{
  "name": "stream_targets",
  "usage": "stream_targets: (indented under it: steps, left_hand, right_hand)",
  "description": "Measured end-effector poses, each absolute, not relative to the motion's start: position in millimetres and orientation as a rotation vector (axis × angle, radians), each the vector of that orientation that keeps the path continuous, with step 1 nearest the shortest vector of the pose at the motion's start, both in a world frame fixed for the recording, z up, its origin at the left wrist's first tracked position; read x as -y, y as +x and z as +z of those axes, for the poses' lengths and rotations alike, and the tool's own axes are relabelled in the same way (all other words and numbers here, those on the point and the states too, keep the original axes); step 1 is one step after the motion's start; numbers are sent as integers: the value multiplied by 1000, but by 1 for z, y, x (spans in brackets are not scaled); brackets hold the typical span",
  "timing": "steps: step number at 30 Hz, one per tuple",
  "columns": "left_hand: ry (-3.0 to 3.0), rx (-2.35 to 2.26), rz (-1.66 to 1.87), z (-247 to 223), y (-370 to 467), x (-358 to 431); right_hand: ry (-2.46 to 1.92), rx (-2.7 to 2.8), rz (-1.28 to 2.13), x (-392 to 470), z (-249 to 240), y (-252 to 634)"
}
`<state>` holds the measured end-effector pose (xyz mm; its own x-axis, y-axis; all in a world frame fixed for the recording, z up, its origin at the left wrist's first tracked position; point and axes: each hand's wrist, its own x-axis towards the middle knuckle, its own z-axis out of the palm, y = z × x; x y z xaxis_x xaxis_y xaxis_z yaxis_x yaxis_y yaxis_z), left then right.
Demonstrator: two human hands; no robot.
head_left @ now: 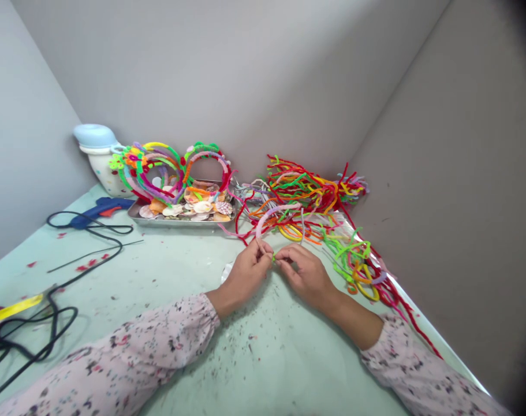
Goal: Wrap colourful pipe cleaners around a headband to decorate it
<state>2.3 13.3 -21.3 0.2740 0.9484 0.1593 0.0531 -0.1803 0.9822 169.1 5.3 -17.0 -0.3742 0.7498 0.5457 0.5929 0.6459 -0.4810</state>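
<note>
In the head view, I am seeing the left hand point(247, 270) pinching the band point(271, 218) by its near end, mid-table, near side of the pile point(308, 188); the right hand point(308, 274) is pinching a green bit point(273, 257); I am judging the band light, springy, soft-furred; I am favouring fingertip holds at its ends.

You can read no text here — no label, brand, number or sign is legible on anything in front of you.
</note>
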Motion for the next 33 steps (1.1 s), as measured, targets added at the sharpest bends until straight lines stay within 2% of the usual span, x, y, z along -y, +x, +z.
stream_targets:
  steps: [22,33]
  left_hand:
    - [1522,-999,1100,-19,3,-11]
    - [1497,-930,1138,-10,3,-9]
  right_hand:
    - [-1054,2131,221,-5,-17,168]
    - [-1044,2083,95,-6,-15,167]
